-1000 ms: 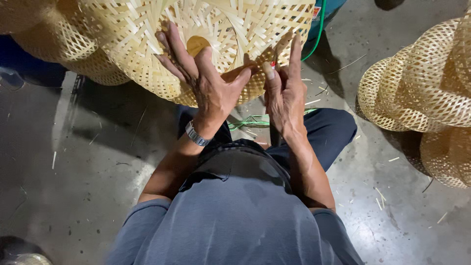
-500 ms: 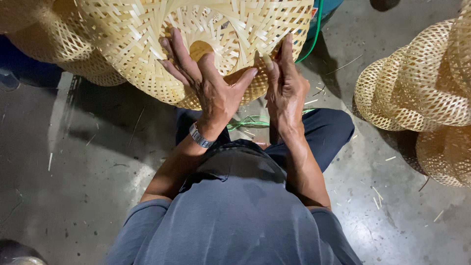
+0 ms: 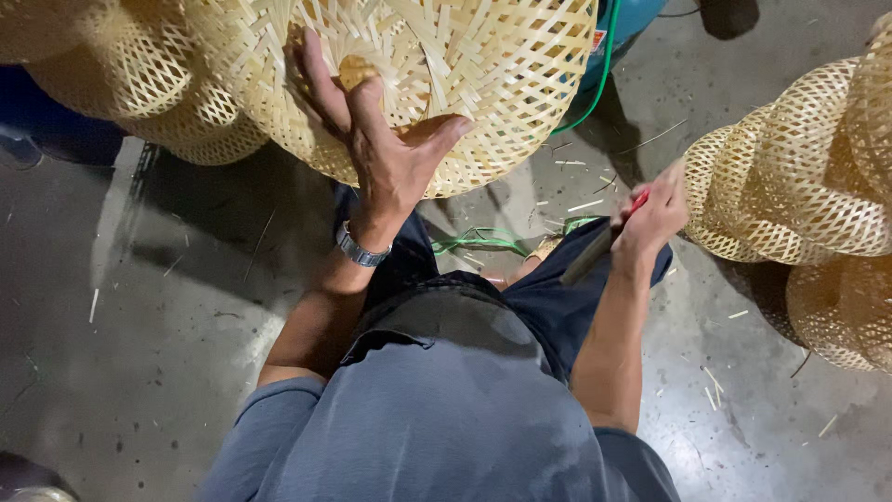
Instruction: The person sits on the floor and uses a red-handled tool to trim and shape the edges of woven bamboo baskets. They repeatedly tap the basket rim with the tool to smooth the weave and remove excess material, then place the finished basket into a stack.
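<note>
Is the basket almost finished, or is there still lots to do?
Mostly woven: the big woven basket already has a full, round lattice body. In hand: the left hand presses on its centre, where the strips look loose and uneven, and the right hand grips a tool with a red part. Left: that middle patch seems untidy. Finished-looking baskets sit to the side.

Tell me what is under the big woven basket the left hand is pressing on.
Under the woven basket a green cord and part of a blue container show, on grey floor. The left hand lies on it; the rest underneath is covered.
</note>
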